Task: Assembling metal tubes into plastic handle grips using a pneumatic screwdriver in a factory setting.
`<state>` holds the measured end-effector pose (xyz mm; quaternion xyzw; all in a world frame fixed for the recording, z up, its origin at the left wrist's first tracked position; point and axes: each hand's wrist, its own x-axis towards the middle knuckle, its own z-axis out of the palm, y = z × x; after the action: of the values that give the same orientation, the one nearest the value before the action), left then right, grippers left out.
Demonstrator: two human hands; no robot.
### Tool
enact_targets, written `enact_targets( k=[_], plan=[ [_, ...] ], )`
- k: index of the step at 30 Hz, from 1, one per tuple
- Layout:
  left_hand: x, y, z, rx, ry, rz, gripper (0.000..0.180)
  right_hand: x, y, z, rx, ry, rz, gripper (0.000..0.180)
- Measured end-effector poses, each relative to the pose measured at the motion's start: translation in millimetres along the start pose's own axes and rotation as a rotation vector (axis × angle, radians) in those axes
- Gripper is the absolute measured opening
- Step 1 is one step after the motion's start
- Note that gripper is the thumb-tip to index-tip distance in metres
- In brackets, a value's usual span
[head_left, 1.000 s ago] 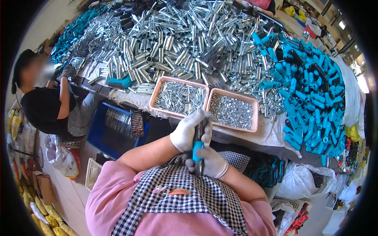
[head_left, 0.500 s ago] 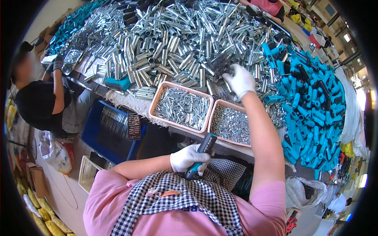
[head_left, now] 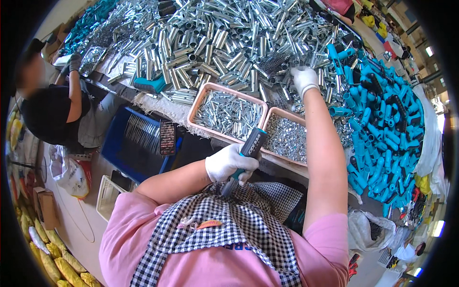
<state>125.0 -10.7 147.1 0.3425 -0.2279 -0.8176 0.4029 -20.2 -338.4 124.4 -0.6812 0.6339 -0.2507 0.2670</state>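
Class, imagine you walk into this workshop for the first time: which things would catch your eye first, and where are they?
First, the huge heap of shiny metal tubes covering the far side of the table, with a bright pile of blue handles along its right. Nearer, two pink trays of small metal parts sit at the table edge. The gloved right hand reaches into the tubes, while the gloved left hand grips a blue and black tool handle.
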Motion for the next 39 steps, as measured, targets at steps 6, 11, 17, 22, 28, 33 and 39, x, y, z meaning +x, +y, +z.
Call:
enact_targets(
  k=[6,11,17,22,28,33,39],
  plan=[
    [-4,-6,7,0.067,0.026,0.022,0.01,-41,-6,-20,-0.346,0.137,-0.115,0.028],
    [-4,-13,22,0.133,0.006,-0.005,0.007,-37,47,-49,-0.089,0.124,-0.061,0.049],
    [-5,-19,24,0.164,0.031,-0.033,0.013,-69,61,-71,0.534,-0.245,0.1,0.034],
    [3,-26,33,0.177,0.016,-0.063,0.014,-77,83,-77,-0.322,0.101,-0.234,0.035],
    [8,-19,44,0.43,0.058,-0.015,0.016,-89,101,-83,0.071,0.118,-0.08,0.031],
    [16,-11,34,0.794,0.108,0.036,0.021,-132,100,-108,0.388,0.082,-0.142,0.019],
    [11,15,56,1.486,0.203,0.196,0.037,-268,27,-140,0.054,-0.187,-0.804,0.013]
  ],
)
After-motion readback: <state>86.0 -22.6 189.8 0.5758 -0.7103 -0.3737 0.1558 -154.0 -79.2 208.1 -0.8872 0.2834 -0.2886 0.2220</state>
